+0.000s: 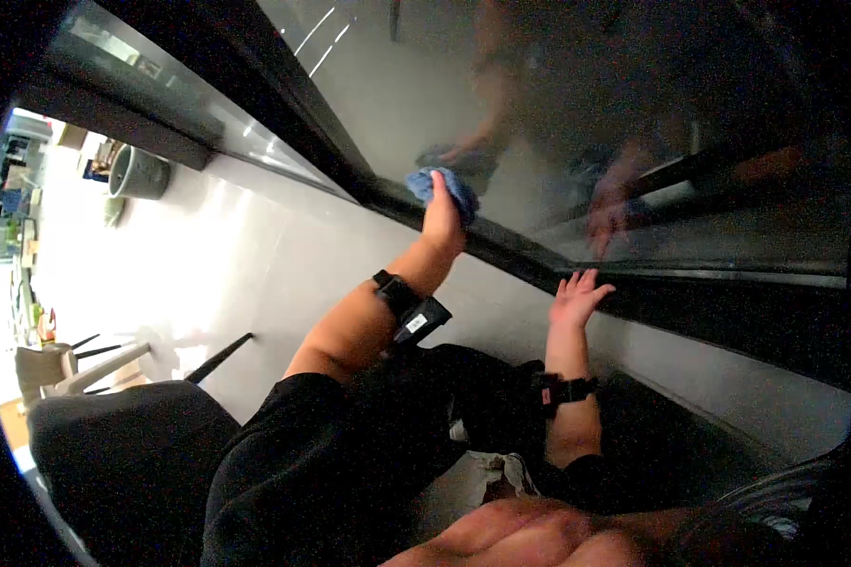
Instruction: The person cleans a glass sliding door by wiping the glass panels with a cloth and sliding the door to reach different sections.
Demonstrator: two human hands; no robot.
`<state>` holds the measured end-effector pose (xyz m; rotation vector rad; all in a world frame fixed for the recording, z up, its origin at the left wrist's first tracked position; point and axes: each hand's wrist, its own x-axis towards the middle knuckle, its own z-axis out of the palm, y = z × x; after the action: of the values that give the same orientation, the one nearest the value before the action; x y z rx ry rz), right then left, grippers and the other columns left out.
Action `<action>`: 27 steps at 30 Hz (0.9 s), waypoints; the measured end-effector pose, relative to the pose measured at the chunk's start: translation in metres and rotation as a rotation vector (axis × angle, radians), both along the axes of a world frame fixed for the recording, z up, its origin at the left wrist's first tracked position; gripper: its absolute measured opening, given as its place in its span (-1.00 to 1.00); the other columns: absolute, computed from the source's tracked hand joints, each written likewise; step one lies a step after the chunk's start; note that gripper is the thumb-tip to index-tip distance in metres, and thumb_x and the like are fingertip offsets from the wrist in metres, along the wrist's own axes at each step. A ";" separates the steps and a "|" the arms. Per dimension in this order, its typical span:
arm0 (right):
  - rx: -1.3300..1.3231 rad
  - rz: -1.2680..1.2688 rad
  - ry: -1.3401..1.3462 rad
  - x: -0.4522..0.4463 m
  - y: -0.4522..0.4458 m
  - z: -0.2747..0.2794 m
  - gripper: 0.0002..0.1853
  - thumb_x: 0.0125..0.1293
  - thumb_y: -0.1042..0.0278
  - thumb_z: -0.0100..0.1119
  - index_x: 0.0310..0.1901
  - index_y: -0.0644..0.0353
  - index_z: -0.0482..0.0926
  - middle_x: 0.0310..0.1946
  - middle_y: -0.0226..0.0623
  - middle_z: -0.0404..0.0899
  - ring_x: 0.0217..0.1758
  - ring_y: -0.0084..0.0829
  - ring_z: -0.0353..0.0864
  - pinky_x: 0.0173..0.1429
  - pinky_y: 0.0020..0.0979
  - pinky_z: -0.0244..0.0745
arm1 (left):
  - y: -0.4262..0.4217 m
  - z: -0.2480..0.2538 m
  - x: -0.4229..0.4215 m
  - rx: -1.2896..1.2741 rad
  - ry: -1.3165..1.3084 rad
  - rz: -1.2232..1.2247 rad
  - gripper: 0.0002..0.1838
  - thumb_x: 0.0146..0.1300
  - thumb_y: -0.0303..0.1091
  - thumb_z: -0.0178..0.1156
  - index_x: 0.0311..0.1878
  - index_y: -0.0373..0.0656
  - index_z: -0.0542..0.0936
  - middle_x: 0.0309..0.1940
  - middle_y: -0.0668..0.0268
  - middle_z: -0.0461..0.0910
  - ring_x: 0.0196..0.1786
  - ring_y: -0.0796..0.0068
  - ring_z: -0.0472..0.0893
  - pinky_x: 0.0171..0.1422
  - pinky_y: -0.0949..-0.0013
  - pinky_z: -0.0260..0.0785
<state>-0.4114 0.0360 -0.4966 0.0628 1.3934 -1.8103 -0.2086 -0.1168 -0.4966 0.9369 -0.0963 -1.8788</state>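
My left hand is closed around a crumpled blue cloth, with the thumb lying over it. The cloth rests against the lower edge of a large dark glass pane, where the pane meets its black frame. Farther right, my right hand is empty, its fingers spread and the thumb out to the side. Its fingertips are at the frame's lower edge; whether they touch it, I cannot tell. Both arms and the cloth are mirrored in the glass. Black straps circle both forearms.
A dark chair stands close on the left, with another seat beyond it. A grey bucket sits on the pale shiny floor at the far left. Coiled cable-like strands show at the lower right.
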 end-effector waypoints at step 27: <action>-0.174 -0.053 1.103 -0.024 0.156 0.141 -0.03 0.14 -0.53 -0.42 0.41 0.03 -0.23 0.44 -0.23 -0.35 0.49 -0.22 -0.36 0.46 -0.12 -0.44 | -0.014 0.240 0.019 -1.351 -1.724 0.499 -0.03 0.09 0.08 0.19 0.34 -0.40 -0.04 0.28 -0.38 -0.06 0.32 -0.42 -0.10 0.40 -0.15 -0.30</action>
<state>-0.4355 0.1919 -0.3557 -1.1486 1.9154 -2.0768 -0.1894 -0.1309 -0.2568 1.0470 -1.6651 0.1253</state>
